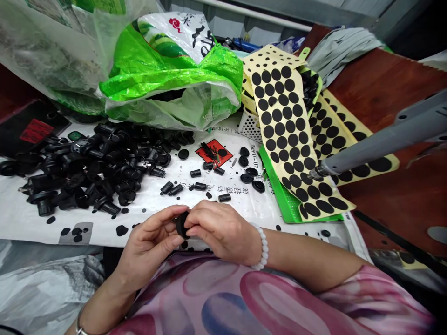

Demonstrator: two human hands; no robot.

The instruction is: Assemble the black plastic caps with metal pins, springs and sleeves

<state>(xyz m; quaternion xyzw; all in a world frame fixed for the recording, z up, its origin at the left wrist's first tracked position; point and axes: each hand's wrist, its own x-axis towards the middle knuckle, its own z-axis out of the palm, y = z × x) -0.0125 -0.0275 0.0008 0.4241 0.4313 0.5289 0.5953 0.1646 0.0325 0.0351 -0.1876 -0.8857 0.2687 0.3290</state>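
Note:
Close to my body, at the table's front edge, my left hand (150,242) pinches a round black plastic cap (182,225) between thumb and fingers. My right hand (218,230), with a white bead bracelet at its wrist, presses its fingertips against the same cap from the other side. Those fingers partly hide the cap, so I cannot tell its exact kind. Just beyond the hands lie several short black ribbed cylinders (199,186). A few round black discs (247,177) rest farther right.
A large heap of black plastic parts (101,163) covers the left of the white-sheeted table (157,188). Behind it stands a green and white plastic bag (171,83). Sheets of black round stickers (286,121) overlie a green tray (284,200); a grey metal rod (380,135) reaches over them.

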